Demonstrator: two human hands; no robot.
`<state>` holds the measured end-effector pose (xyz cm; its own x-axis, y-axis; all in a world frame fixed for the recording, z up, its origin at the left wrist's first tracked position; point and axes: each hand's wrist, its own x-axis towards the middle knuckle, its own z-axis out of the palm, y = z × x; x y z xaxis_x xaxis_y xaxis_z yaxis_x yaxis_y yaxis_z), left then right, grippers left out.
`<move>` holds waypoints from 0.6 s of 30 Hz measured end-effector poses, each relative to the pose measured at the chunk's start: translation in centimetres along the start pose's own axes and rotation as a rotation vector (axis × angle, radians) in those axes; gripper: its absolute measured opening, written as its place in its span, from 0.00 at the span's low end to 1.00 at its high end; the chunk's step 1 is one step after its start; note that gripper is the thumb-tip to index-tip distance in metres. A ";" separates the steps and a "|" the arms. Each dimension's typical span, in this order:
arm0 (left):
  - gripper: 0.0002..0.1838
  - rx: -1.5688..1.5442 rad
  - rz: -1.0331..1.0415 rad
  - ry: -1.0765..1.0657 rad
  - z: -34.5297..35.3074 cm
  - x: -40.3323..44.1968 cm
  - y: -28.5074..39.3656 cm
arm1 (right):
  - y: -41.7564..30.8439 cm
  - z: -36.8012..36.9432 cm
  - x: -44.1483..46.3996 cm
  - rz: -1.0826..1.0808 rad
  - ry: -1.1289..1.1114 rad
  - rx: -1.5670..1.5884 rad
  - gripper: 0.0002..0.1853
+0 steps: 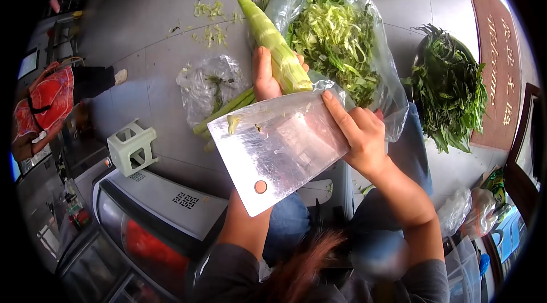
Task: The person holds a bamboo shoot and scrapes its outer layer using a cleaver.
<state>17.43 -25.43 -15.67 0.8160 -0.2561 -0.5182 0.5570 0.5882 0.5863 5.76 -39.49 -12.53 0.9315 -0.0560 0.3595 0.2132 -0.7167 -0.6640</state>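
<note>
My left hand (265,75) is wrapped round a thick, pale green stalk (266,35), whose pointed tip slants up and to the left. In my right hand (364,135) is a broad metal cleaver (279,149), its handle hidden by the fingers and the index finger lying along the blade. The blade's upper edge is at the stalk's thick lower end; whether they touch I cannot tell. Behind the stalk lies a clear plastic bag (393,83) full of green peelings (336,35). Thinner green stalks (228,110) lie partly behind the blade, beside a crumpled plastic bag (208,83).
A pile of dark leaves (450,89) stands at the right, near a brown mat (493,63). Peel scraps (211,35) lie on the tiled floor. At the left are a pale green stool (132,146), a glass-fronted cabinet (165,194) and a person in red (48,98).
</note>
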 end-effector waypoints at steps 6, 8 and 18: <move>0.27 0.002 0.012 0.087 1.1 -0.2 -0.4 | 0.2 -0.1 -0.3 0.008 -0.016 -0.003 0.27; 0.27 0.004 0.046 0.022 0.7 0.1 -0.7 | 0.2 0.0 -0.3 0.008 -0.005 -0.016 0.27; 0.19 -0.027 0.124 0.110 2.6 -1.8 -0.5 | 2.6 1.0 0.8 0.276 -0.027 -0.169 0.29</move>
<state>16.08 -27.28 -13.46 0.8555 -0.0962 -0.5088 0.4478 0.6308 0.6337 7.40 -40.74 -14.62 0.9554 -0.2471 0.1620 -0.0981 -0.7824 -0.6150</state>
